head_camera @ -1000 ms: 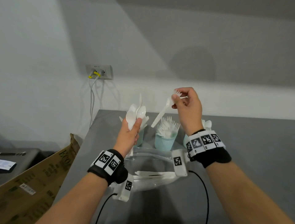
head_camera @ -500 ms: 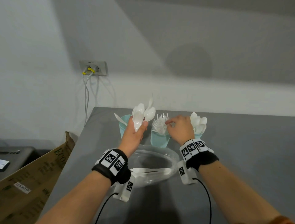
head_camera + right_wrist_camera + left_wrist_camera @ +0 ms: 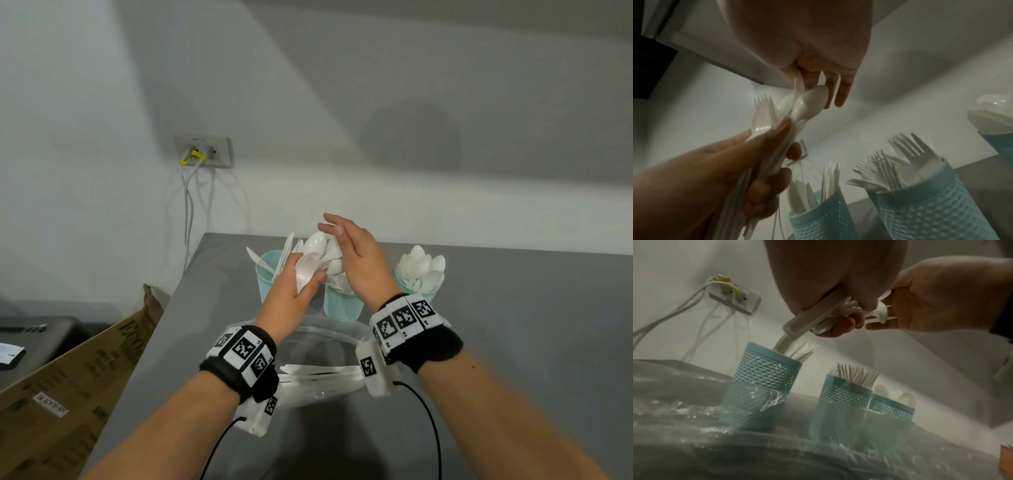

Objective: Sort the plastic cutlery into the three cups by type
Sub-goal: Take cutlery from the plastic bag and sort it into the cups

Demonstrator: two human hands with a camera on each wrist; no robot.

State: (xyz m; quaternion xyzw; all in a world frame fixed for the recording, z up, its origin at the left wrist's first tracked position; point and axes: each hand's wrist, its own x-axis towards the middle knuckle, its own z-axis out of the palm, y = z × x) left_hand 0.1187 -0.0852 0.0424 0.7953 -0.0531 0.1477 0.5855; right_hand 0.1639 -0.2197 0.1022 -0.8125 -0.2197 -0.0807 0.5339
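A bundle of white plastic cutlery, spoons with at least one fork among them, stands bowl-end up in the left hand, whose fingers and thumb are wrapped round the handles. The bundle is held above the bench, over the gap between the left and middle cups. The right hand is just right of the bundle, fingers nearly straight and spread, fingertips at the topmost spoon bowl; whether they pinch it I cannot tell.

Below, three blue cups stand in a row on the bench: the left cup holds knives, the middle cup forks, the right cup spoons. Nearer, a clear plastic tub holds a few more white pieces. On the far wall to the left is a socket with cables.
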